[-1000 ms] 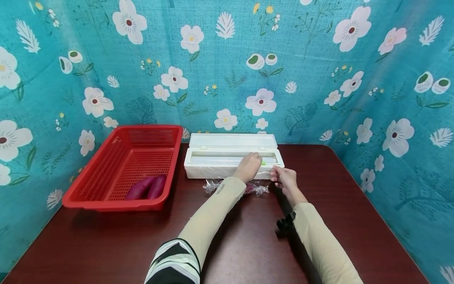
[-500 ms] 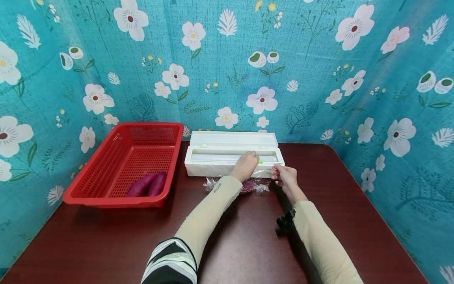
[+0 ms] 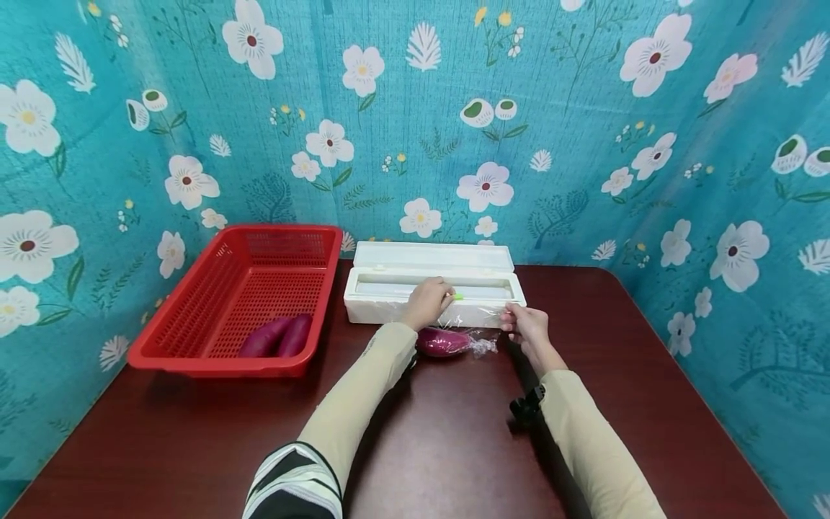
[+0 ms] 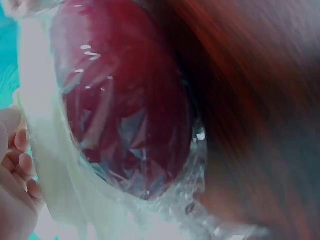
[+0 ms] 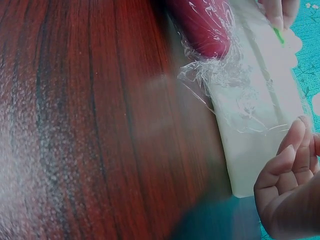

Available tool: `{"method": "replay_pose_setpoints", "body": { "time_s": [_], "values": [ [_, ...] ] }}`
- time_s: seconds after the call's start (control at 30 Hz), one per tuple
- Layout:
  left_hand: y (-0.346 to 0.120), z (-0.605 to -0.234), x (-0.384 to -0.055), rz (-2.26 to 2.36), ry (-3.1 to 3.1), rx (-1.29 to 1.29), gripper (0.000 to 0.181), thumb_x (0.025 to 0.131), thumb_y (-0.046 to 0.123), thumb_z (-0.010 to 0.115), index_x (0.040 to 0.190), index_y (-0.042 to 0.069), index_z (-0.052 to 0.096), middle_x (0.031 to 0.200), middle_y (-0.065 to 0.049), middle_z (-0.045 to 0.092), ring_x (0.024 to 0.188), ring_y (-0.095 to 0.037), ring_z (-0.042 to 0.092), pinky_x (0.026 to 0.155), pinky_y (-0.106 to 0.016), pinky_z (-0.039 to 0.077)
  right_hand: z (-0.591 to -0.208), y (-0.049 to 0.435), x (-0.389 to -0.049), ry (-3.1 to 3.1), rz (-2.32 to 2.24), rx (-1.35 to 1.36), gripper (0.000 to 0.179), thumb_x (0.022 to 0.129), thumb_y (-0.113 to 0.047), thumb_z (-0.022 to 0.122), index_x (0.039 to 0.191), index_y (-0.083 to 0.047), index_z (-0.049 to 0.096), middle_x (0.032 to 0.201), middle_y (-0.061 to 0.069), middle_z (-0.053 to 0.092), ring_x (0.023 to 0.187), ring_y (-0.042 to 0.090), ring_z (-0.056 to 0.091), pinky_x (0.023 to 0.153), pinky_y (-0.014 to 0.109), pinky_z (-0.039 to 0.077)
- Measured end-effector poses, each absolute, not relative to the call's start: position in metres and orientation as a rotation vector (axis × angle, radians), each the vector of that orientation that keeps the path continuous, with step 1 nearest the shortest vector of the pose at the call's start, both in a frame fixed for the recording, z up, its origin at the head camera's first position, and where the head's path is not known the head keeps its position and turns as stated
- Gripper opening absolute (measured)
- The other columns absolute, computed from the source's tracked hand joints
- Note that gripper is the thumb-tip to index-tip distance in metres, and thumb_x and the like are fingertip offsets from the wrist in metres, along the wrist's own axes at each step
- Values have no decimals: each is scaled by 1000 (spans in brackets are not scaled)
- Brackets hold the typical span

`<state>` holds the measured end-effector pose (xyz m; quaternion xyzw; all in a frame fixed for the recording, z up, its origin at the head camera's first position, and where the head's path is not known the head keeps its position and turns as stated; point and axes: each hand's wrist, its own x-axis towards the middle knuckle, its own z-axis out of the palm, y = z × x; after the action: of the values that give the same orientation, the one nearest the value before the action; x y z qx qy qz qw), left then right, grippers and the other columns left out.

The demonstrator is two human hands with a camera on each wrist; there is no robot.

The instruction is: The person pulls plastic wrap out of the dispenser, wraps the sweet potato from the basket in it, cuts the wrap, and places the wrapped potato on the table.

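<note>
A white cling film box (image 3: 369, 311) lies across the table with its lid tipped back, a film roll (image 3: 480, 291) inside. Along its front edge my left hand (image 3: 428, 301) pinches a small green slide cutter (image 3: 457, 296). At the box's right end, my right hand (image 3: 528, 328) pinches the edge of the clear film (image 5: 250, 107) between thumb and fingertip. In front of the box rests a purple sweet potato (image 3: 444, 342) wrapped in film, its end twisted; my left forearm partly hides it. Its glossy wrap fills much of the left wrist view.
A red plastic basket (image 3: 217, 365) stands at the left, holding two bare purple sweet potatoes (image 3: 279, 336). The dark red-brown table (image 3: 447, 447) backs onto a blue flowered curtain (image 3: 402, 130).
My left hand has slid left along the box's front edge with the green cutter, uncovering more of the wrapped sweet potato. My right hand stays at the box's right end.
</note>
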<state>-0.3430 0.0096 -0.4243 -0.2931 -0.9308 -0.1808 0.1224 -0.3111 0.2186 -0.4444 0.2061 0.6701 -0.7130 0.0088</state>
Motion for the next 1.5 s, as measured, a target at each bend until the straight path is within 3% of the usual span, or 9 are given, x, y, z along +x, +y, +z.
{"method": "replay_pose_setpoints", "body": {
  "time_s": [0.5,0.93,1.1,1.3,1.5],
  "values": [
    [-13,-428,-343,-662,-2719,-761,18,88,21,57,97,10,66,93,-3,61,93,-20,52,86,-36,35,-447,219,-312,2079,-2257,616,15,87,-16,54,78,-6,58,53,-4,58,42,5,50,37,19,36],
    [-19,-434,-340,-680,-2658,-760,15,88,21,56,93,11,67,84,0,58,86,-17,51,77,-34,33,-448,219,-311,2070,-2260,623,16,87,-15,53,75,-6,58,53,-4,58,42,5,50,37,19,36],
    [-16,-435,-341,-763,-2627,-638,14,84,22,58,88,14,69,77,2,55,78,-14,49,75,-35,31,-446,217,-312,2061,-2267,642,16,87,-16,53,74,-8,58,53,-5,58,42,4,50,38,18,36],
    [-4,-440,-339,-779,-2572,-405,31,75,48,65,73,18,70,69,6,56,69,-12,47,69,-35,32,-446,216,-310,2054,-2250,661,18,86,-16,53,71,-8,57,53,-5,57,43,5,50,38,19,36],
    [5,-439,-336,-818,-2540,-256,21,71,39,68,69,19,69,68,6,58,71,-14,48,67,-36,30,-445,216,-309,2052,-2261,638,24,86,-15,53,63,-11,59,52,-5,57,42,5,51,38,19,36]
  ]
}}
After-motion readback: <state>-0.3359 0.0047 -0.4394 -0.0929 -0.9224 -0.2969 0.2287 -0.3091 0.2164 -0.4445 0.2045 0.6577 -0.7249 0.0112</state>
